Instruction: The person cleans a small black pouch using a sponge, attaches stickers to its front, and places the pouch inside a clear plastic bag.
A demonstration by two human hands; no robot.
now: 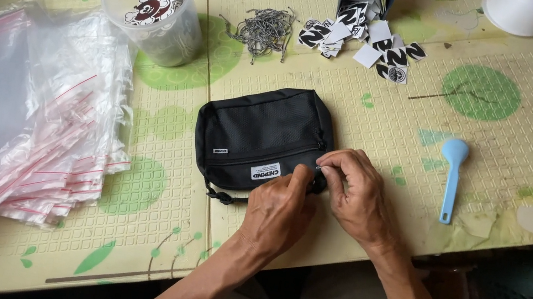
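Black pouch [258,137]: lay flat; my left hand [278,209] and right hand [356,193] fingertips pinched closed at its lower right corner.

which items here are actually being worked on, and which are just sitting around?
In hand:
black zip pouch
left hand and right hand, both pinching at its zipper end

Lying about:
stack of clear zip bags
plastic tub of stickers
bundle of grey cords
black-and-white tags
blue spoon

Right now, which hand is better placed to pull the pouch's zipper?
Probably the right hand: its fingers pinch at the zipper end of the black pouch. The left hand rests on the pouch's lower edge, bracing it.
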